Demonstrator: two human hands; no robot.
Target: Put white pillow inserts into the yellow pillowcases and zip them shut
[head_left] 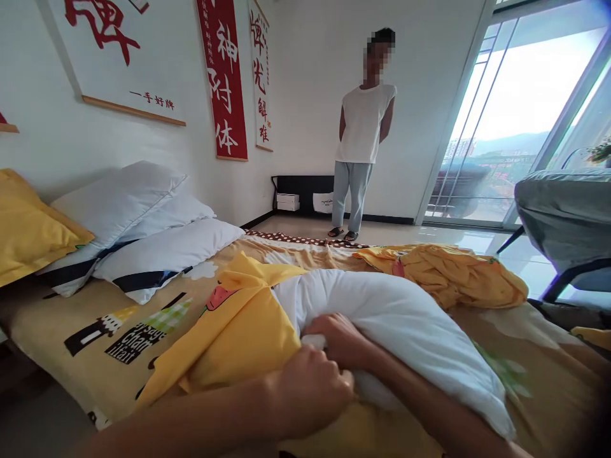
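Nearest to me, the left hand (317,388) is curled into a tight fist on the open edge of a yellow pillowcase (248,343), and just beyond it the right hand (334,337) is closed around a bunched bit of the white pillow (415,318), which lies bent on the patterned bedsheet (38,324) with one end inside the case. Past them sit a crumpled yellow cloth (463,273) on one side and stacked white pillows (133,197) on the other, and farther off a person in a white top (365,124) stands near the wall, arms behind their back.
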